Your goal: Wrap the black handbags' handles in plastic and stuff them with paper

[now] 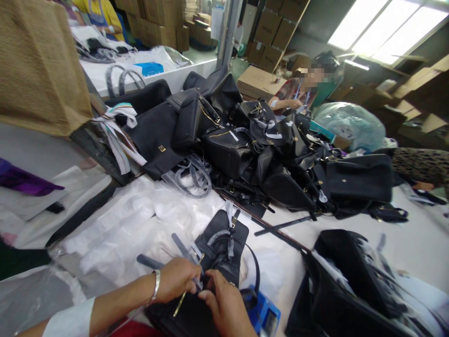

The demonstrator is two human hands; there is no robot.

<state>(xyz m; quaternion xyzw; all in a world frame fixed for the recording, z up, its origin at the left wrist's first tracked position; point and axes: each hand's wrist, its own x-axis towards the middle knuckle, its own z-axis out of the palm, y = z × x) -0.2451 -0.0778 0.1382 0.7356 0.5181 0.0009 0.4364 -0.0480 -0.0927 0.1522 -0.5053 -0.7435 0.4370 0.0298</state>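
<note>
In front of the bag pile (226, 157), a black backpack (230, 269) lay, its long axis and rounded end aimed at the pile. The left hand (178, 281) pinched a grey strip (198, 283); the right hand (226, 302) curled close beside it, its hold unclear

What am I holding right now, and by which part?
Your left hand pinches a greyish strip over the black bag; which part is unclear. Whether your right hand grips it can't be told.

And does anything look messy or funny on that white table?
Yes, the black leathery bags lie in a messy heap, leaning at odd angles. Looped grey plastic-wrapped handles flop out by crumpled white sheeting. No damage shows.
</note>
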